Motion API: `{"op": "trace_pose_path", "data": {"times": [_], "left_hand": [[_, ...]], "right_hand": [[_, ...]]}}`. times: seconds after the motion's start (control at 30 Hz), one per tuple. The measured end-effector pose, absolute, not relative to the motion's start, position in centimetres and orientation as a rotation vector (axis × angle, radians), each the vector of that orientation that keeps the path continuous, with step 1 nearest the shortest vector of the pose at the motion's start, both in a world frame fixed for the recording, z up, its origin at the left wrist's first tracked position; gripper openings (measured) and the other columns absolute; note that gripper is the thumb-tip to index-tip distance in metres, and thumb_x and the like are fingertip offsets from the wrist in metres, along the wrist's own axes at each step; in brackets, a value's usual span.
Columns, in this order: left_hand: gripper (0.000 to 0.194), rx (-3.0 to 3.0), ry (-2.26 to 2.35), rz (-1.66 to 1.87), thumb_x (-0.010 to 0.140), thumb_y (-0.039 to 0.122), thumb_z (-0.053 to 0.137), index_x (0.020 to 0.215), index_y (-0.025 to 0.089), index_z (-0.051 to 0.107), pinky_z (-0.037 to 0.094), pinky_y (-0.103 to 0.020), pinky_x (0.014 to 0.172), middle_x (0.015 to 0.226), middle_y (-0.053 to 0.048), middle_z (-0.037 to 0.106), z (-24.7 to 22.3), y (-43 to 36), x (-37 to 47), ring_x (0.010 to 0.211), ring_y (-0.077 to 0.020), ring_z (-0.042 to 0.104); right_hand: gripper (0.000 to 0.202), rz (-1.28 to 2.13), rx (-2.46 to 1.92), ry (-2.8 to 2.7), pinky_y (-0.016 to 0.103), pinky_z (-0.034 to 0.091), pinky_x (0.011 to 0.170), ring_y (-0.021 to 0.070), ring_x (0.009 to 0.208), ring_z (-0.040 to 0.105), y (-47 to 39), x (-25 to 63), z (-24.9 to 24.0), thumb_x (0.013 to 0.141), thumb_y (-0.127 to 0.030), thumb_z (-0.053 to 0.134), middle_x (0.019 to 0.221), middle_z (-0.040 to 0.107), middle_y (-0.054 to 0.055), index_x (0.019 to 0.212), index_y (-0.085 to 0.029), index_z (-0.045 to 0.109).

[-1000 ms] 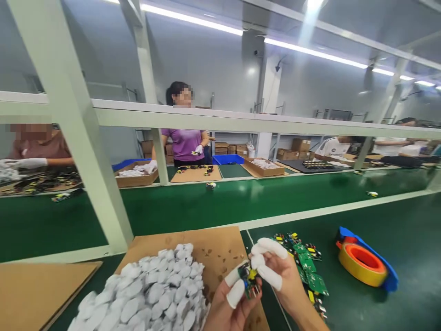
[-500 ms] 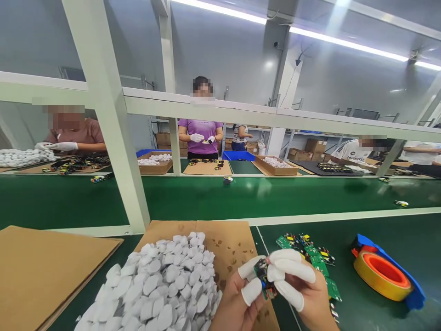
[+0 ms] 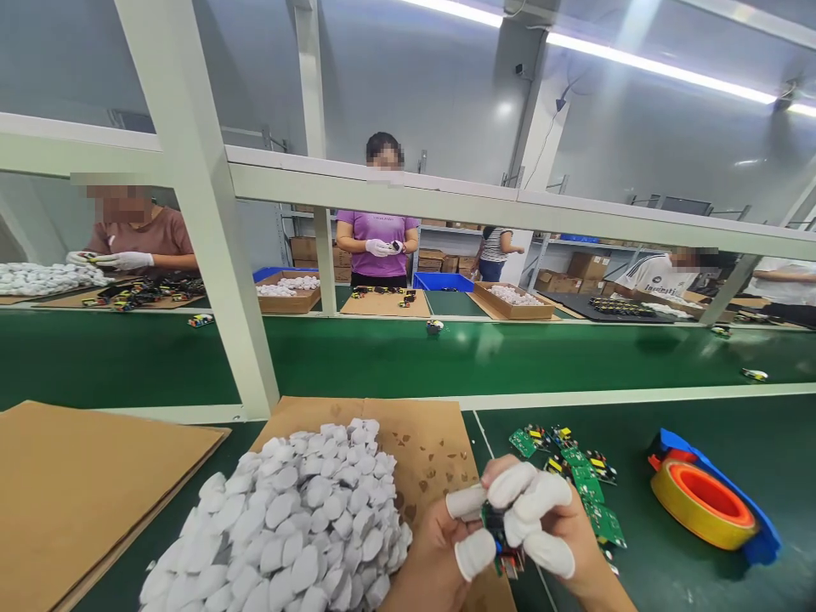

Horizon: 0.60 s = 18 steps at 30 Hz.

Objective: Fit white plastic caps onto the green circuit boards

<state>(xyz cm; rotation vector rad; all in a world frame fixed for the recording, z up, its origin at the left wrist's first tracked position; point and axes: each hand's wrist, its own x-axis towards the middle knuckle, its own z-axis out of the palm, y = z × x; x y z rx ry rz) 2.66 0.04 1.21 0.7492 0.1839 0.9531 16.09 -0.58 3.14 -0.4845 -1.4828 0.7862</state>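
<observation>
Low in the head view, a small circuit board (image 3: 495, 520) with dark and blue components is held between both hands. My left hand (image 3: 439, 544) grips its left side, thumb and finger closed around it. My right hand (image 3: 552, 518) is closed over the board's top and right side. White finger cots cover the fingertips of both hands, and they hide much of the board. Left of my hands, a heap of flat white pieces (image 3: 306, 518) lies on a cardboard sheet (image 3: 439, 450). Beyond my right hand lie several green circuit boards (image 3: 586, 486) with yellow parts.
A blue tape dispenser with a yellow roll (image 3: 698, 510) sits at the right; stacked cardboard (image 3: 95, 493) lies at the left. A green conveyor belt (image 3: 357, 357) carries several small boards behind a white frame post (image 3: 217, 212). Co-workers sit and stand across the belt.
My right fingers have curled further over the board, and both hands have shifted slightly right. On the belt, small boards have moved to the right. The view has tilted slightly.
</observation>
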Motion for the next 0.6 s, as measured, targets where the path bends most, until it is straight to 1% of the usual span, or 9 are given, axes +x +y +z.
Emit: {"op": "trace_pose_path", "data": {"times": [0.1,0.17,0.2,0.27,0.33,0.43,0.47,0.53,0.6], "left_hand": [[0.034,0.802,0.115,0.911,0.060,0.038,0.078,0.086,0.018,0.073,0.044,-0.024,0.075,0.082,-0.005,0.067,1.5,0.2,2.5,0.078,-0.0148,0.060],[0.034,0.822,0.094,0.916,0.062,0.040,0.076,0.087,0.017,0.073,0.045,-0.025,0.072,0.088,-0.006,0.066,1.6,0.3,2.4,0.077,-0.0153,0.059],[0.036,0.828,0.097,0.919,0.062,0.041,0.076,0.089,0.017,0.072,0.045,-0.026,0.072,0.092,-0.007,0.066,1.6,0.4,2.5,0.079,-0.0169,0.060],[0.044,0.839,0.121,0.903,0.061,0.044,0.076,0.096,0.018,0.071,0.047,-0.029,0.074,0.095,-0.009,0.067,1.5,0.3,2.6,0.082,-0.0204,0.061],[0.044,0.846,0.151,0.904,0.059,0.043,0.077,0.095,0.019,0.071,0.048,-0.032,0.077,0.091,-0.009,0.069,1.4,0.2,2.6,0.083,-0.0223,0.063],[0.035,0.865,0.177,0.971,0.057,0.035,0.080,0.089,0.023,0.073,0.048,-0.033,0.078,0.090,-0.006,0.072,1.7,0.0,1.9,0.083,-0.0224,0.066],[0.036,0.889,0.191,0.983,0.057,0.033,0.081,0.090,0.025,0.073,0.048,-0.034,0.078,0.091,-0.005,0.073,2.2,-0.2,1.5,0.083,-0.0226,0.066],[0.041,0.979,0.225,0.940,0.057,0.034,0.081,0.096,0.025,0.071,0.049,-0.036,0.077,0.089,-0.006,0.073,3.8,-0.5,0.4,0.082,-0.0231,0.067],[0.044,1.094,0.242,0.838,0.060,0.038,0.078,0.099,0.021,0.070,0.050,-0.036,0.073,0.084,-0.008,0.073,5.7,-0.8,-0.7,0.076,-0.0229,0.067]], "right_hand": [[0.015,0.831,-0.398,-1.529,0.033,0.054,0.065,0.0204,0.076,0.067,-0.7,15.7,3.6,0.076,-0.034,0.070,0.076,0.072,0.005,0.091,-0.038,0.070],[0.019,0.867,-0.371,-1.535,0.031,0.054,0.065,0.0194,0.079,0.067,-0.6,15.5,3.3,0.078,-0.031,0.068,0.084,0.073,0.005,0.095,-0.039,0.069],[0.019,0.897,-0.368,-1.514,0.031,0.054,0.065,0.0195,0.080,0.067,-0.6,15.4,3.0,0.079,-0.031,0.067,0.088,0.073,0.005,0.097,-0.040,0.068],[0.020,0.991,-0.340,-1.435,0.032,0.055,0.065,0.0206,0.080,0.067,-0.6,15.2,2.1,0.078,-0.037,0.067,0.093,0.073,0.007,0.098,-0.038,0.068],[0.020,1.091,-0.296,-1.332,0.034,0.056,0.065,0.0206,0.074,0.068,-0.7,15.1,1.2,0.075,-0.044,0.068,0.097,0.072,0.008,0.094,-0.036,0.069],[0.014,1.168,-0.294,-1.248,0.036,0.055,0.072,0.0196,0.074,0.068,-1.2,14.7,1.0,0.071,-0.042,0.072,0.102,0.071,0.006,0.083,-0.034,0.071],[0.018,1.183,-0.320,-1.220,0.037,0.055,0.075,0.0206,0.079,0.068,-1.4,14.6,1.2,0.069,-0.042,0.074,0.105,0.071,0.005,0.086,-0.035,0.071],[0.041,1.235,-0.389,-1.177,0.039,0.053,0.082,0.0249,0.093,0.066,-1.7,14.1,2.1,0.063,-0.046,0.077,0.112,0.068,0.006,0.101,-0.035,0.068],[0.059,1.314,-0.450,-1.184,0.041,0.050,0.088,0.0292,0.104,0.062,-1.8,13.6,3.3,0.060,-0.051,0.077,0.120,0.064,0.009,0.114,-0.032,0.063]]}}
